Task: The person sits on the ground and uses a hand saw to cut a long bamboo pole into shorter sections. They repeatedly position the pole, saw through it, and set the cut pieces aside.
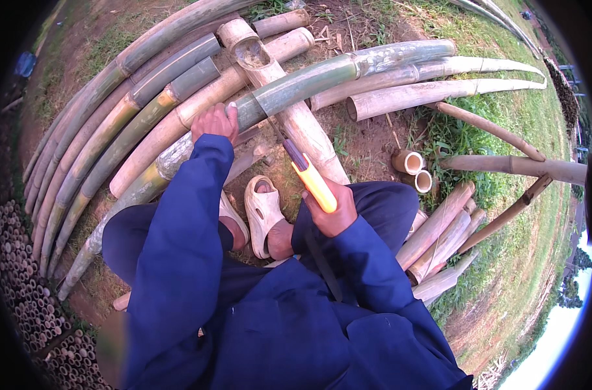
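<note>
- Green bamboo pole (315, 79) ran slantwise across the frame, from the upper right through the upper middle toward the lower left, with a dark line across it just right of the left hand.
- Left hand (215, 123), left of the frame's centre: it was closed over the pole from above, gripping it, the thumb along the upper side; how far the fingers wrapped underneath could not be told.
- Right hand (337, 209), just right of centre: closed firmly round the yellow handle (314, 181) of a saw, whose dark blade (294, 152) pointed up and left to the pole's lower edge; whether it touched could not be told.
- Pale bamboo support (302, 130), in the upper middle: it passed under the pole and had a hollow cut near its top end.
- Blue sleeve (188, 214), left of centre: it stood in the way, hiding what lay beneath it.
- Cream clogs (262, 218) stood between the forearms, below the pole.
- Long bamboo poles (107, 140) lay side by side across the upper left.
- Two short bamboo tubes (411, 162), right of centre, stood just beside each other, above several bamboo pieces (439, 242).
- Propped bamboo poles (514, 166) met at the right, over grass (504, 260).
- Stacked bamboo tubes (29, 292) filled the lower left edge.
</note>
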`<state>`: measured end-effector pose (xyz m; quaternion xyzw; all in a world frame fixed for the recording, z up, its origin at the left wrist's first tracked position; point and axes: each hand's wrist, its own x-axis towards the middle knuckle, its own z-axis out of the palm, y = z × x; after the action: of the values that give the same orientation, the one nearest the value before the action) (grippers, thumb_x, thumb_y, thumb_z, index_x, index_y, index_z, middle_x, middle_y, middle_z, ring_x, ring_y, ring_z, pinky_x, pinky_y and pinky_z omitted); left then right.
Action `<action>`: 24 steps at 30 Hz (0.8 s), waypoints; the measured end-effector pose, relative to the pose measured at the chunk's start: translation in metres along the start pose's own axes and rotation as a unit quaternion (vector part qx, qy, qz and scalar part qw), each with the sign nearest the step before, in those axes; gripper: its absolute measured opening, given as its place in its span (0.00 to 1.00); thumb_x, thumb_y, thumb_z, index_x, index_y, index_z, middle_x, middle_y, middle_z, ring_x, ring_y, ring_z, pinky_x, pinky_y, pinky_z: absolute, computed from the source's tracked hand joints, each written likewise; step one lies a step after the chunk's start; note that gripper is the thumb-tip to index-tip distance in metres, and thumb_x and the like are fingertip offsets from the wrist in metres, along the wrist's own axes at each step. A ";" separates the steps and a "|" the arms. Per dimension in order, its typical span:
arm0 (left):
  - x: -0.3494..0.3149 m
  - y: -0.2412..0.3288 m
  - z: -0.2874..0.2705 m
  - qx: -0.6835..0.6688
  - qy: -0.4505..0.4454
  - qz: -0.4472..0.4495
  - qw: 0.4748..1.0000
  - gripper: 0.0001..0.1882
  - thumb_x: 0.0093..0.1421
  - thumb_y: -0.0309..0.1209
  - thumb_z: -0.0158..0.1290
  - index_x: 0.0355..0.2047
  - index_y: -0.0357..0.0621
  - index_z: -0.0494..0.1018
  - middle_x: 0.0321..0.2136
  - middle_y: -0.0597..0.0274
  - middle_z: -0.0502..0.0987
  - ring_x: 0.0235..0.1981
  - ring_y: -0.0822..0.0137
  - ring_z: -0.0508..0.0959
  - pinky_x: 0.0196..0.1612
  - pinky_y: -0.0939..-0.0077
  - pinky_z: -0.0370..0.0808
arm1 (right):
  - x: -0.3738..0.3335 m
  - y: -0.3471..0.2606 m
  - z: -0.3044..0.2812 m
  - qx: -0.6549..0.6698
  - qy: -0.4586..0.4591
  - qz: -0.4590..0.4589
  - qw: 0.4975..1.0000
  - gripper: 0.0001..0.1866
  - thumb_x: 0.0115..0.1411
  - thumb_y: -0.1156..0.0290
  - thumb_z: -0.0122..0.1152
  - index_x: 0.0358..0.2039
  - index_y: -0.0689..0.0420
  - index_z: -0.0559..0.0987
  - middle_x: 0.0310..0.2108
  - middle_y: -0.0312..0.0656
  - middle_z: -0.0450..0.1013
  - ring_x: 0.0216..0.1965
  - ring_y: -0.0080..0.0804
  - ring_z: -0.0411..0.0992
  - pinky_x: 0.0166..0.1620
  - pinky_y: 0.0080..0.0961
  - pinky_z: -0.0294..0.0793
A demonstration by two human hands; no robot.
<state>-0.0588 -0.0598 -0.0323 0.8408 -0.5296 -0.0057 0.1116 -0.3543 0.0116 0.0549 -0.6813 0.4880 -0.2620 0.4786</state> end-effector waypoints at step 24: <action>-0.002 -0.006 0.005 0.000 -0.006 -0.008 1.000 0.23 0.71 0.47 0.45 0.33 0.40 0.80 0.33 0.45 0.84 0.38 0.45 0.84 0.50 0.51 0.76 | -0.094 -0.031 -0.052 -0.015 -0.030 0.053 0.998 0.17 0.60 0.80 0.66 0.51 0.61 0.82 0.33 0.51 0.82 0.36 0.47 0.85 0.40 0.28 0.80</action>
<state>-0.0547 -0.0562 -0.0384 0.8451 -0.5233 -0.0117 0.1087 -0.4207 0.0787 0.1149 -0.6691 0.5127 -0.2078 0.4962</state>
